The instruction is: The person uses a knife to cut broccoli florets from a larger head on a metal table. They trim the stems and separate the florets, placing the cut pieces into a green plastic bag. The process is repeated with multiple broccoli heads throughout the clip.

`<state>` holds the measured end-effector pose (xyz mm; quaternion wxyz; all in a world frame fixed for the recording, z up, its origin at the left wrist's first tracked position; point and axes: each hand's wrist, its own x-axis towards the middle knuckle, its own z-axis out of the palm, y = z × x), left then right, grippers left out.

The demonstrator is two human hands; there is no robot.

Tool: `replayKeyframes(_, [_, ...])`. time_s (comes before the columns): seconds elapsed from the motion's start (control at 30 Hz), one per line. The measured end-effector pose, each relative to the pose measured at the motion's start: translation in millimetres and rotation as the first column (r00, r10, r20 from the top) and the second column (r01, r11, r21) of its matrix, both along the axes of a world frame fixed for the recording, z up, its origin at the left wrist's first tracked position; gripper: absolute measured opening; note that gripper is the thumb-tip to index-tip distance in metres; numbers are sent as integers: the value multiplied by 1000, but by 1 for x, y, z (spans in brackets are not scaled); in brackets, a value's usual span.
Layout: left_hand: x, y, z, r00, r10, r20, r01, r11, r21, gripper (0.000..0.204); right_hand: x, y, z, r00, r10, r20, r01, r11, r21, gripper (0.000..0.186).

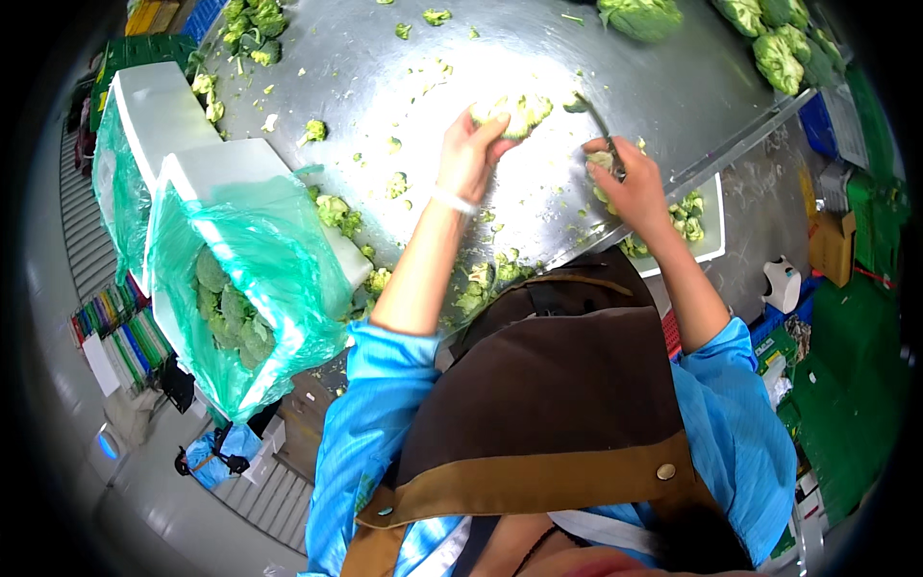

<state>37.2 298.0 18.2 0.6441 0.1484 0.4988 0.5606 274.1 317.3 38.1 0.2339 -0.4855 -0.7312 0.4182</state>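
My left hand (468,162) grips a pale green broccoli piece (524,115) above the bright middle of the steel table (385,58). To its right, my right hand (632,188) is closed round a knife (600,119) whose thin dark blade points away from me. A small pale broccoli piece shows by the fingers of that hand; whether they hold it too I cannot tell. A dark green bit of broccoli (575,103) is near the blade's tip. Florets and crumbs lie scattered about the table, with a cluster of florets (490,279) at its near edge.
At the left, a white foam box lined with a green plastic bag (288,231) holds broccoli heads (231,313). Whole broccoli (639,17) lies at the far side, more at the far right. A white tub (712,226) of florets sits below the table's raised right edge.
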Motion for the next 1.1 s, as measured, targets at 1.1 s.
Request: replayKeyframes(1.1, [46, -73, -1, 188, -520, -833, 618, 722, -312, 19, 32, -22, -4, 824, 330, 461, -330, 940, -82, 32])
